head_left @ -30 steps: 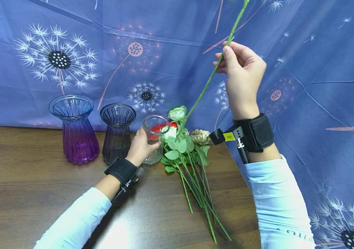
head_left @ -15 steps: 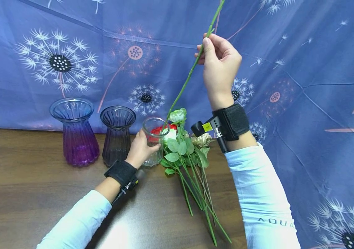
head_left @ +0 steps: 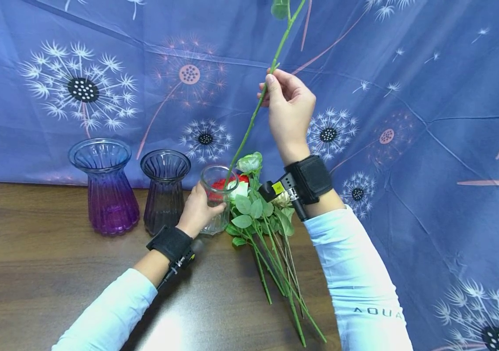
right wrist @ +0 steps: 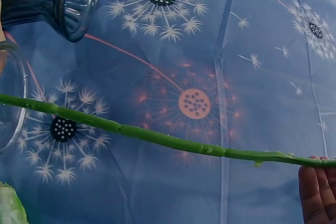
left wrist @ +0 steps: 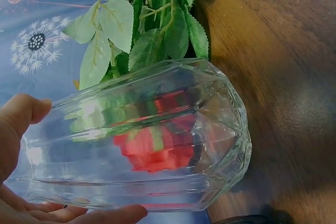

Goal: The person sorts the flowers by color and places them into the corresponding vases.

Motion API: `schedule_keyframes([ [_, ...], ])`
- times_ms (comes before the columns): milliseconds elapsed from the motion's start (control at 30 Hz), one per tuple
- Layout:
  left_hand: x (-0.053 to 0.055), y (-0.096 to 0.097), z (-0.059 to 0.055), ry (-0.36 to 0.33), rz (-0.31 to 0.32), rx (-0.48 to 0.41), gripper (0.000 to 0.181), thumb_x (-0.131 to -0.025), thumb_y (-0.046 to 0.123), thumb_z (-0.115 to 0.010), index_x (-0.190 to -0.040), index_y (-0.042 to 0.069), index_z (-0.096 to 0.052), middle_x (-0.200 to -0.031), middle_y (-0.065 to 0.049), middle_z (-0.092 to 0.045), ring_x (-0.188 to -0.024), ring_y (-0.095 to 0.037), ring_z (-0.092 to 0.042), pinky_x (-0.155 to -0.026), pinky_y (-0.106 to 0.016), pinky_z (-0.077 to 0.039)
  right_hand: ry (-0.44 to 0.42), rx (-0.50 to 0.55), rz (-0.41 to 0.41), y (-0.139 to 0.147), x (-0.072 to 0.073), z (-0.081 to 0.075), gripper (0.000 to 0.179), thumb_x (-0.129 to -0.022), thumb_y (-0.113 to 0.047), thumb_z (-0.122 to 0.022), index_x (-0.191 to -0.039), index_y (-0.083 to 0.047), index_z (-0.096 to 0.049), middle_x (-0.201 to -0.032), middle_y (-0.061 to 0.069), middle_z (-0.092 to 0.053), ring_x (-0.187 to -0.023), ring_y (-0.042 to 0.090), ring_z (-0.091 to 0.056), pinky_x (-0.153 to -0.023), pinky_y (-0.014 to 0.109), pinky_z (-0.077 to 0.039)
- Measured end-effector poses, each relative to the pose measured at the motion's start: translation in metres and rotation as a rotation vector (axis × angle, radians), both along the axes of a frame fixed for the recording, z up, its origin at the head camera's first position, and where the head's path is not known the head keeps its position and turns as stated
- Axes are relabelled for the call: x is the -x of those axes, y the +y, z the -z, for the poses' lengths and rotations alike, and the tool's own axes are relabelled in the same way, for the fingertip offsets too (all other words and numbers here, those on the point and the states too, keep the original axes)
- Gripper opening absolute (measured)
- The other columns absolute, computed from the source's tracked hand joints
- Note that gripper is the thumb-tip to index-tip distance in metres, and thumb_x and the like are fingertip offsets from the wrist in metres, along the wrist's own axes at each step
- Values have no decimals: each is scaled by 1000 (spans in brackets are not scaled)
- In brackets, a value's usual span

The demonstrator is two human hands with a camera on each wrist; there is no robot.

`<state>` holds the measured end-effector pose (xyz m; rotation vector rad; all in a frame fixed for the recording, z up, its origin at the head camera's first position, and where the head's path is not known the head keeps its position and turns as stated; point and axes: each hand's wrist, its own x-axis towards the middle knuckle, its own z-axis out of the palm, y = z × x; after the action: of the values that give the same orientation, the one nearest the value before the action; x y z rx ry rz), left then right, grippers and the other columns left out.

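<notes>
My left hand (head_left: 196, 209) grips a clear glass vase (head_left: 216, 223) on the table, thumb on the near side. The left wrist view shows the faceted base of this vase (left wrist: 223, 140). High on the right, my right hand (head_left: 292, 107) pinches a long green flower stem (head_left: 251, 119) between thumb and fingers. The stem slants down to the left, its lower end overlapping the vase's mouth. In the right wrist view the stem (right wrist: 157, 137) crosses the vase rim (right wrist: 23, 95). A leaf (head_left: 280, 9) shows near its top; the bloom is out of frame.
Left of the clear vase stand a dark grey vase (head_left: 165, 195) and a purple-blue vase (head_left: 110, 200). Right of it lie several artificial flowers, including a white-green rose (head_left: 250, 162) and a red bloom (head_left: 243, 178), their stems (head_left: 293, 312) pointing forward. A blue dandelion-print cloth (head_left: 240, 29) hangs behind.
My right hand has moved left and somewhat down, carrying the stem's lower end from beside the white-green rose to the clear vase's mouth. The left hand keeps its grip on the vase.
</notes>
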<state>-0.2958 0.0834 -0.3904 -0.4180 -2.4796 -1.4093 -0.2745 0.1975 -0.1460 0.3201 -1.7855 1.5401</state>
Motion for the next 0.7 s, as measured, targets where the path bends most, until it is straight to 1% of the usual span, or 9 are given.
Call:
schedule_keyframes([
  [300,0,-1,1,-45,12,1,80,-75,22,-77,-137,-3,-32,-119,-29,-50,-112,-43,-52,-93,-52,-45,-21,-31,-11,-5,5,16,19,-90,-7,-59,-104,5,-66,-74,3,-65,-65,15,-64,-65,24,-55],
  [433,-1,-1,0,-60,15,-3,80,-75,21,-77,-137,-4,-31,-119,-29,-49,-112,-42,-51,-94,-50,-44,-37,-68,0,-6,8,26,21,-91,-8,-59,-106,5,-66,-80,11,-67,-67,12,-64,-68,28,-55],
  [533,-1,0,0,-58,13,3,81,-75,22,-77,-136,-5,-31,-119,-29,-49,-111,-42,-52,-93,-50,-45,-53,-80,7,-7,10,33,22,-91,-8,-58,-107,5,-65,-86,17,-68,-67,9,-64,-69,29,-56],
  [567,-1,0,0,-58,12,3,81,-75,22,-77,-136,-5,-32,-119,-29,-49,-111,-42,-52,-93,-50,-45,-57,-86,12,-7,10,35,22,-92,-8,-58,-107,5,-65,-87,19,-68,-68,10,-64,-69,29,-56],
  [700,-1,0,-1,-64,15,2,81,-75,22,-76,-137,-4,-31,-121,-29,-49,-112,-42,-51,-94,-50,-45,-82,-84,12,-8,12,41,22,-92,-8,-58,-107,5,-65,-89,20,-68,-73,20,-66,-69,27,-55],
])
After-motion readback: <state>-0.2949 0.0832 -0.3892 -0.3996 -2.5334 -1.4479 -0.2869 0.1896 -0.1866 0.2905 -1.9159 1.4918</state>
